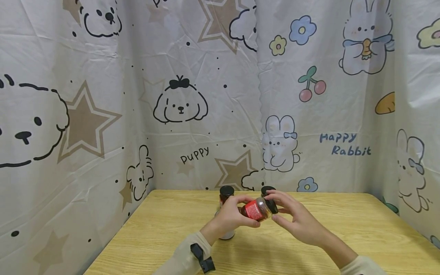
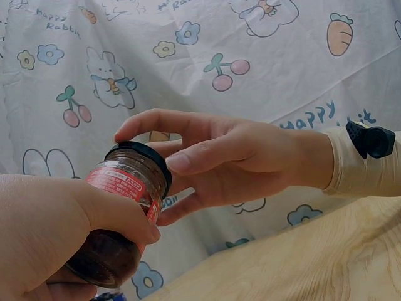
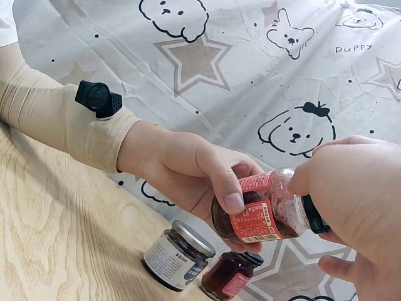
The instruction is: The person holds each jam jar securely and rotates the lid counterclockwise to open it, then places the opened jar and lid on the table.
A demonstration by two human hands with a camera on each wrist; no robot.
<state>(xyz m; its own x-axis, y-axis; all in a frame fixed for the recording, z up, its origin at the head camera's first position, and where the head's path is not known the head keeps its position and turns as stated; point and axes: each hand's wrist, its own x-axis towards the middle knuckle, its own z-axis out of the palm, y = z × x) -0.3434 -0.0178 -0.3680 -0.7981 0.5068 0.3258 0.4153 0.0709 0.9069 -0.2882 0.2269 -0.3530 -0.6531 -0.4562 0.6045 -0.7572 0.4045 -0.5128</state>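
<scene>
A glass jar [image 1: 253,210] with a red label and dark contents is held tilted above the table. My left hand [image 1: 231,215] grips its body, thumb over the label in the right wrist view. The black lid [image 2: 143,154] sits at the jar's mouth. Thumb and fingertips of my right hand [image 1: 300,221] pinch the lid's rim, the other fingers spread beside it. In the right wrist view, the back of that hand hides part of the lid.
Behind the hands stand a jar with a black lid [image 1: 226,191] and another black-lidded jar [image 1: 267,188], partly hidden. A white-labelled jar [image 3: 178,256] with a silver lid stands on the wooden table [image 1: 330,229]. Printed curtains [image 1: 192,152] surround the table.
</scene>
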